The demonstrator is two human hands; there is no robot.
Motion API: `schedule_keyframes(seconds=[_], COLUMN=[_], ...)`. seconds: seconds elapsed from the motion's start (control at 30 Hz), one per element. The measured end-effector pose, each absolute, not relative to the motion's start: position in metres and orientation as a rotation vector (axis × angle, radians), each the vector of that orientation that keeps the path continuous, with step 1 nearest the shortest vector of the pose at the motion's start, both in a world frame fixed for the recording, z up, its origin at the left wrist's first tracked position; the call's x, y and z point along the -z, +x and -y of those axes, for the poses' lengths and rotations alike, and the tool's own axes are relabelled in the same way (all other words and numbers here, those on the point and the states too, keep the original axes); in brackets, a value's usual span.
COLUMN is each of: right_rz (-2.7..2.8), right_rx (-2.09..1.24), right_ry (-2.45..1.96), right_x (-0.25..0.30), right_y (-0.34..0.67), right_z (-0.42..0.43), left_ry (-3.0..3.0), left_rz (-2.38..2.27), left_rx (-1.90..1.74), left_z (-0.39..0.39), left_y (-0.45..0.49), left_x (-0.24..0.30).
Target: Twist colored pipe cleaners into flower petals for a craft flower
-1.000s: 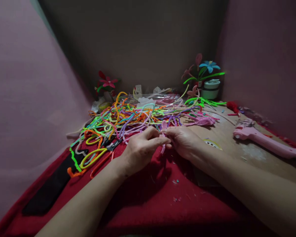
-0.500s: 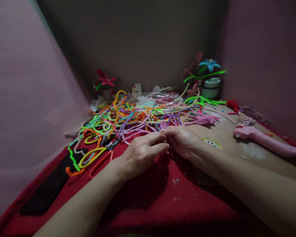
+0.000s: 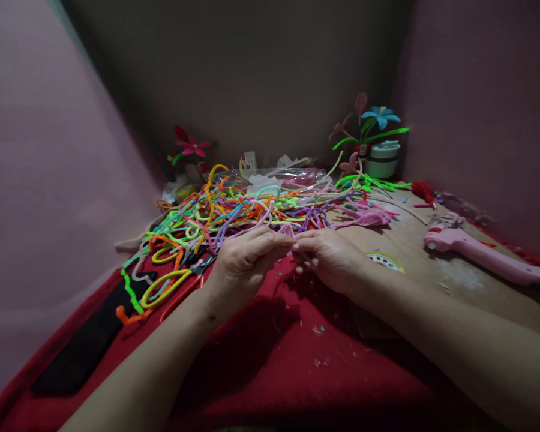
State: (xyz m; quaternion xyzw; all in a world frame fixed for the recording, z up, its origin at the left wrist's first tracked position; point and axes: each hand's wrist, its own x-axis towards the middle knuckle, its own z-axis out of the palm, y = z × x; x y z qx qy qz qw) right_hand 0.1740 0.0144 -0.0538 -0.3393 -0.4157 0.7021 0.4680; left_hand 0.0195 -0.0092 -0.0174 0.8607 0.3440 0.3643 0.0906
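My left hand (image 3: 247,261) and my right hand (image 3: 333,258) meet at the fingertips above the red cloth. Between them they pinch a small pink pipe-cleaner piece (image 3: 286,230), whose looped top shows just beyond the fingers. The fingers hide most of it. Behind the hands spreads a tangled pile of colourful pipe cleaners (image 3: 234,207). A bundle of pink pipe cleaners (image 3: 371,216) lies past my right hand. Scissors with a yellow handle loop (image 3: 149,295) rest left of my left hand, partly covered by strands.
A pink glue gun (image 3: 486,253) lies on the brown board (image 3: 420,240) at right, near a round yellow-rimmed disc (image 3: 386,260). A flat black object (image 3: 81,345) lies at left. Pipe-cleaner flowers (image 3: 381,116) and a pale green lidded container (image 3: 383,161) stand at the back. Scraps dot the red cloth (image 3: 306,372).
My left hand has turned and its fingers now stretch towards my right fingertips. The pink piece has tipped lower and farther left behind the fingers. The view has shifted slightly.
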Motion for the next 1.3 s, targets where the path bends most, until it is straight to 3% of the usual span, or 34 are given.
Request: schedule_keyframes(seconds=[0.47, 0.97, 1.3], right_rz=[1.326, 1.491, 1.482], right_rx=[-1.47, -1.36, -1.39], right_ry=[-1.162, -1.278, -1.306], right_x=[0.052, 0.058, 0.055], right_y=[0.175, 0.167, 0.168], right_z=[-0.009, -0.009, -0.008], left_ry=[3.075, 3.001, 2.844], left_rz=[-1.439, -1.634, -1.63], left_rx=[-0.539, 0.002, -0.153], left_z=[0.01, 0.022, 0.02], left_y=[0.021, 0.035, 0.028], left_x=[0.03, 0.029, 0.018])
